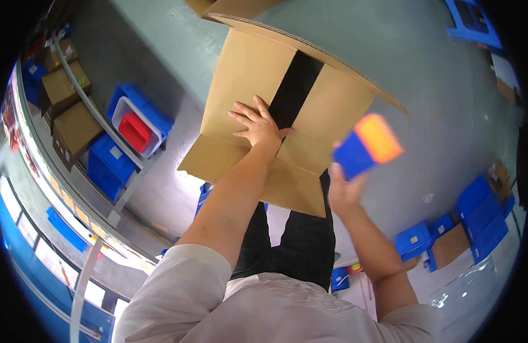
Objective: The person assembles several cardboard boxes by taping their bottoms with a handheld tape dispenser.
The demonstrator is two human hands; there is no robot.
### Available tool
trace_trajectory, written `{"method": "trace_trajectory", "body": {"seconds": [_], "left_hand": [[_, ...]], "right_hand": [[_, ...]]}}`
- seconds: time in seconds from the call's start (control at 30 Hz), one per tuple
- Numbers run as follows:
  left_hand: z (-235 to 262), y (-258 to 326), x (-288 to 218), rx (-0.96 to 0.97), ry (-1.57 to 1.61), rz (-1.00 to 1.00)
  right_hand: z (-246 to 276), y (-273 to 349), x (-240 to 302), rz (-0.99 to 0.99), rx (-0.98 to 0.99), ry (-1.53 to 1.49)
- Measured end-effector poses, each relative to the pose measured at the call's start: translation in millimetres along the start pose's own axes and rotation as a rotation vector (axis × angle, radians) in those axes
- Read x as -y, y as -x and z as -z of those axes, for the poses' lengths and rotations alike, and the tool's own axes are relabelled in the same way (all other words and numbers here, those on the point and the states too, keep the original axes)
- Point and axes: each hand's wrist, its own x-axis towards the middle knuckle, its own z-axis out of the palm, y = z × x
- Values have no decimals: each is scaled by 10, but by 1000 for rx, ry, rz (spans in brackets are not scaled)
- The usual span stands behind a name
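A brown cardboard box (247,74) leans in front of my body, its near flap (292,186) folded out toward my legs. A wide black strip (295,88) runs along its middle; whether it is tape or a gap, I cannot tell. My left hand (259,126) lies flat against the inner cardboard, fingers spread, its thumb side by the strip. To the right of the box, my right hand (347,191) grips a blue and orange block-shaped object (367,146). That object is smeared by motion, and its kind does not show. Part of my grip is blurred too.
Another cardboard piece (241,8) lies beyond the box. On the left, a metal-railed rack stands beside blue bins (110,163), a red tray (135,132) and cartons (78,128). Blue boxes (412,240) are on the right floor. A blue stool (474,23) stands far right.
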Motion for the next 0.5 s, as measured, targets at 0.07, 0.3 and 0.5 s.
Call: {"method": "trace_trajectory", "body": {"seconds": [0.07,0.3,0.5], "left_hand": [[24,3,42,20,17,-5],[14,98,115,-6,127,-87],[99,75,388,14,158,-101]], "right_hand": [[344,-514,240,239,-31,-56],[272,-2179,313,49,58,337],[-623,-975,-441,65,73,313]]}}
